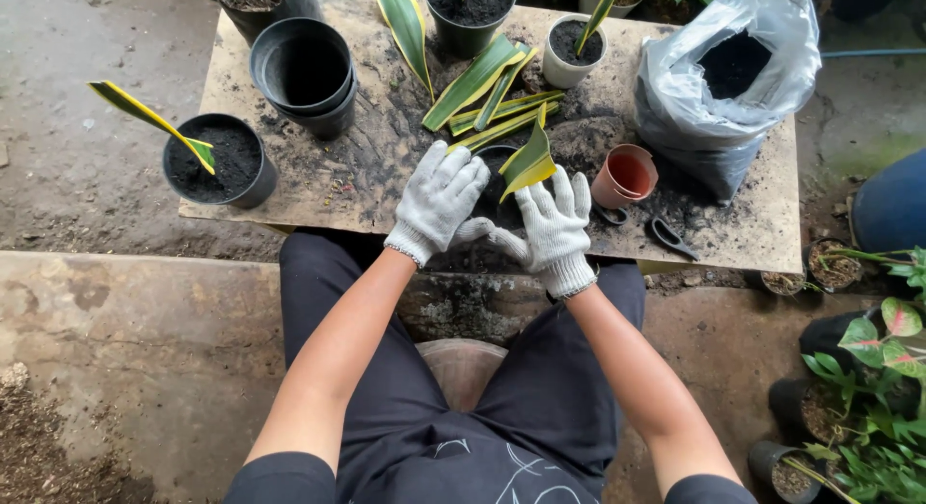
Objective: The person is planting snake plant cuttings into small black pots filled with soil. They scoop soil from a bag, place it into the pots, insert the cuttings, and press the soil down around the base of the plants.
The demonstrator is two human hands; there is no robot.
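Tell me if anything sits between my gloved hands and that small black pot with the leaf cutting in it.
Nothing visible does. The left hand and right hand already cup the small black pot from both sides, with the leaf cutting standing in it. The terracotta pot lies off to the right.

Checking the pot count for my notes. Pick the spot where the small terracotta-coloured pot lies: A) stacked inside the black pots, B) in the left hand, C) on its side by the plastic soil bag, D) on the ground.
C: the terracotta-coloured pot lies tipped on the board beside the soil bag.
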